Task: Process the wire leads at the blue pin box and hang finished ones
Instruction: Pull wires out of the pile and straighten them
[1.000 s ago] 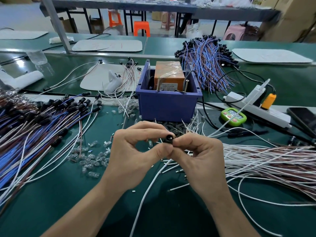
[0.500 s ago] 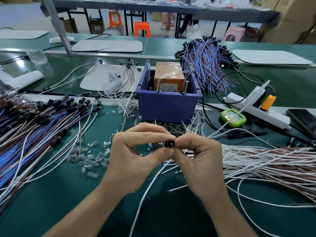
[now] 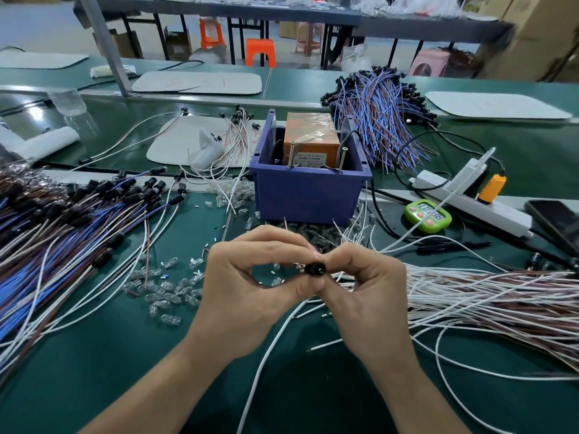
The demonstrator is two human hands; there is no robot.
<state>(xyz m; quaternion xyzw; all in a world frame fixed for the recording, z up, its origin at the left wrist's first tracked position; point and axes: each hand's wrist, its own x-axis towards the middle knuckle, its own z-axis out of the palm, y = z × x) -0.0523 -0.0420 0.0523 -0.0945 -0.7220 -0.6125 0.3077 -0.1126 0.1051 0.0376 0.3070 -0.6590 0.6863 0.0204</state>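
My left hand [image 3: 250, 286] and my right hand [image 3: 366, 289] meet in front of the blue pin box [image 3: 308, 191], and both pinch a small black connector [image 3: 315, 268] between thumb and fingertips. A white wire lead [image 3: 266, 355] runs down from the connector toward me. The box holds an orange block [image 3: 311, 134] and two upright screws [image 3: 341, 158] at its front rim. Small clear caps [image 3: 169, 292] lie scattered on the green mat left of my hands.
A pile of blue, brown and white leads with black ends [image 3: 62, 220] fills the left. White and brown leads [image 3: 501, 302] spread on the right. A second bundle [image 3: 379, 114] lies behind the box. A green timer [image 3: 427, 214], a power strip [image 3: 476, 198] and a phone [image 3: 557, 220] sit at right.
Both hands stay together on the black connector, almost still. The connector has turned slightly between the fingertips.
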